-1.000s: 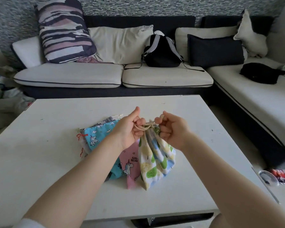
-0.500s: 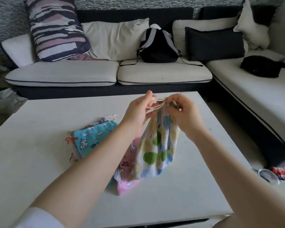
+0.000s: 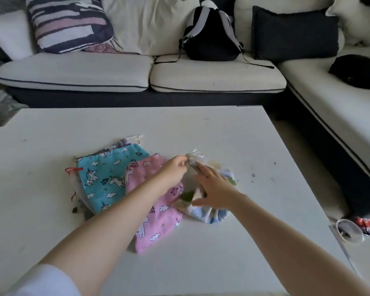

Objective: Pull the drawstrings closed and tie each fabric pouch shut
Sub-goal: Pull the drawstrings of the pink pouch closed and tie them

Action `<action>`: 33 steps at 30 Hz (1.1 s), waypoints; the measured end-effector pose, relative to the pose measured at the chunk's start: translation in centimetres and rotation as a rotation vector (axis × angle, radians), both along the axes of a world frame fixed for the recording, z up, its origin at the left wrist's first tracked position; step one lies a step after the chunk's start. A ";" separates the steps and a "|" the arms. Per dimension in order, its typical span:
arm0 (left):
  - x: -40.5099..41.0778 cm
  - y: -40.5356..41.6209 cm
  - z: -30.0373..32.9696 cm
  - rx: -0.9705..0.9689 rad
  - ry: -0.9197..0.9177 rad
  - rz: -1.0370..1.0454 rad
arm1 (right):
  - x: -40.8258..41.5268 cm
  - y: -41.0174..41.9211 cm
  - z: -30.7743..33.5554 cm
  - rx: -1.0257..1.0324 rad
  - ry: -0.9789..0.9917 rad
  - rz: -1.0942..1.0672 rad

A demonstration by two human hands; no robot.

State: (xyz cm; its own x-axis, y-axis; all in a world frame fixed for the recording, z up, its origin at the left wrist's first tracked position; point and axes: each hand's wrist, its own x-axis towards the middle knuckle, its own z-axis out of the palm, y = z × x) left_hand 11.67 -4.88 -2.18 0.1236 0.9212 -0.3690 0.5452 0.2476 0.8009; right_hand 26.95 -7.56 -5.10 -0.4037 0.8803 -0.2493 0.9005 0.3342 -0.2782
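Down on the white bench [image 3: 201, 129] at centre frame: tree-print pouch [image 3: 214, 212], blurred, just right of the pink unicorn pouch [image 3: 158, 212] and blue unicorn pouch [image 3: 107, 178]. Left hand [image 3: 171, 169] pinching the gathered neck and pale drawstring [image 3: 195, 154] with curled fingers. Right hand [image 3: 214, 189] flat over the pouch body, fingers straight and lightly spread, touching the fabric.
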 end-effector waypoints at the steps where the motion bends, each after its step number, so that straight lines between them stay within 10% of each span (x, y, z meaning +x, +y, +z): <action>1: -0.7 0.3 -0.6 -0.004 0.064 0.019 | -0.1 -0.2 -1.5 -0.033 -0.120 0.050; 12: -6.6 2.7 -3.1 0.007 0.602 0.212 | 1.8 4.2 -5.3 0.007 -0.410 -0.287; 26: -5.6 -1.7 1.6 0.219 -0.036 -0.043 | -7.5 2.5 2.3 -0.519 1.026 -0.685; 33: -6.9 -3.8 6.5 0.560 0.053 -0.159 | -8.7 -1.2 9.2 -0.212 1.315 -0.515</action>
State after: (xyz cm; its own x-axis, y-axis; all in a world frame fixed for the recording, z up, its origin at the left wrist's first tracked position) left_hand 4.79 -8.63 4.36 0.2710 0.9493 0.1593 0.5842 -0.2937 0.7566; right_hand 18.23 -8.71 4.15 -0.0925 0.9912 -0.0943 -0.0410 -0.0985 -0.9943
